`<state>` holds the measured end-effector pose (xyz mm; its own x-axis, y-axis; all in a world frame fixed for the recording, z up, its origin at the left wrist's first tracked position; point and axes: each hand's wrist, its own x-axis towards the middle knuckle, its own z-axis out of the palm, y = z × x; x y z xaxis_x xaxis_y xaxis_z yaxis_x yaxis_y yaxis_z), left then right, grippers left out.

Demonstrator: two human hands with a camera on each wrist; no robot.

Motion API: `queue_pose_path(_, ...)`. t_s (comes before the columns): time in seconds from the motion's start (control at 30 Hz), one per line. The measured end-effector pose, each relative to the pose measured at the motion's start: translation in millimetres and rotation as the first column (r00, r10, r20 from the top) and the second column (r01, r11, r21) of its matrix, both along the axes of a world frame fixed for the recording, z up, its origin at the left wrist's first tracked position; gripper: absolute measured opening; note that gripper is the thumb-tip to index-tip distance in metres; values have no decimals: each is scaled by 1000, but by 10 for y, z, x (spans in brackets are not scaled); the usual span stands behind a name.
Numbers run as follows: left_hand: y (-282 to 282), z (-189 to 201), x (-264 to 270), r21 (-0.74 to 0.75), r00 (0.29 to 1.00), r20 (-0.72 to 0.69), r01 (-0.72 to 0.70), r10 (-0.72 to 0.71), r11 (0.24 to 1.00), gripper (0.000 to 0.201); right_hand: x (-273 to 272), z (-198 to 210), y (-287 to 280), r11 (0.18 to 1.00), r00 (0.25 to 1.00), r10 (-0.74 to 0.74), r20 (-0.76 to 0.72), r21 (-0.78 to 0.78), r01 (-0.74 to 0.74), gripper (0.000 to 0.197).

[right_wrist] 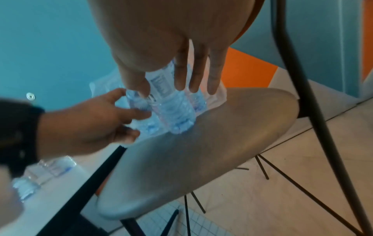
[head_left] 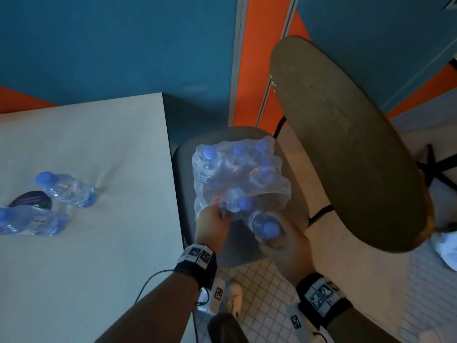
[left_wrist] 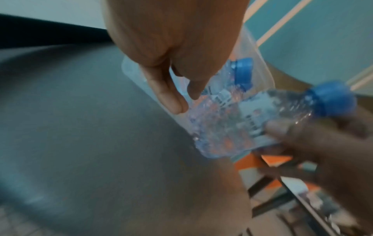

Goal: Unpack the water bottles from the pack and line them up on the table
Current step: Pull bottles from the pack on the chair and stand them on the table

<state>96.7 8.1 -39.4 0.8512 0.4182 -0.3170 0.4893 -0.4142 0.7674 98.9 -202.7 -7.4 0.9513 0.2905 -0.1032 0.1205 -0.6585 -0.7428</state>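
Note:
A shrink-wrapped pack of water bottles [head_left: 237, 174] with blue caps sits on a grey chair seat [head_left: 185, 174] to the right of the table. My left hand [head_left: 217, 216] grips the torn wrap at the pack's near edge, and its fingers [left_wrist: 171, 95] lie on the plastic. My right hand [head_left: 274, 238] holds one bottle [head_left: 263, 225] just clear of the pack's near right corner, fingers [right_wrist: 181, 76] curled round its body [right_wrist: 173, 111]. The held bottle's blue cap [left_wrist: 331, 97] points toward me. Two more bottles [head_left: 66, 190] [head_left: 32, 222] are on the beige table [head_left: 111, 243].
A dark oval disc [head_left: 32, 201] lies on the table between the two bottles. The chair's backrest [head_left: 346, 144] rises to the right of the pack. Blue and orange wall panels stand behind. Tiled floor and my shoes [head_left: 232, 295] are below.

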Motion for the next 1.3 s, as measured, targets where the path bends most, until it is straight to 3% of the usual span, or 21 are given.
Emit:
queue_pose_path(0.1,25,0,-303,22,982,113,151,-153,988,57,-85,115,-123,996,993,-9,117,86,-1,52)
queue_pose_path(0.27,453,101,-1001,-20,949,276,161,-149,987,65,-201,246,28,989,983,82,167,108,-101,62)
queue_pose_path(0.37,956,171,-1401,8,946,322,20,-21,1000,60,-289,354,482,967,967,183,177,147,-210,59)
queue_pose_path(0.47,1505,293,-1716,-6,921,316,-237,227,971,56,-375,402,1181,941,971,231,68,236,-241,45)
queue_pose_path(0.53,1859,310,-1843,-48,862,320,-400,393,915,53,-403,414,1688,919,968,250,8,312,-240,40)
queue_pose_path(0.63,2277,344,-1865,-137,760,314,-557,569,819,47,-389,420,2443,909,976,212,52,355,-217,48)
queue_pose_path(0.73,2550,386,-1754,-132,774,286,-553,566,823,46,-300,313,3083,923,980,197,-36,345,-173,52)
queue_pose_path(0.9,2842,275,-1614,-56,838,254,-486,483,872,59,-107,147,3698,944,974,225,-5,249,-217,53)
queue_pose_path(1.03,2911,193,-1604,-43,853,254,-461,456,886,63,-16,67,3821,953,974,225,2,209,-221,60)
queue_pose_path(1.13,2848,180,-1742,-37,847,217,-489,485,871,79,-98,103,3636,951,987,158,-36,274,-142,70)
queue_pose_path(1.23,2641,221,-2082,49,863,251,-464,439,884,73,-410,201,3005,937,987,119,104,318,-147,30)
queue_pose_path(1.3,2454,306,-2256,88,927,269,-295,263,951,54,-639,207,2368,958,986,106,133,251,-136,11)
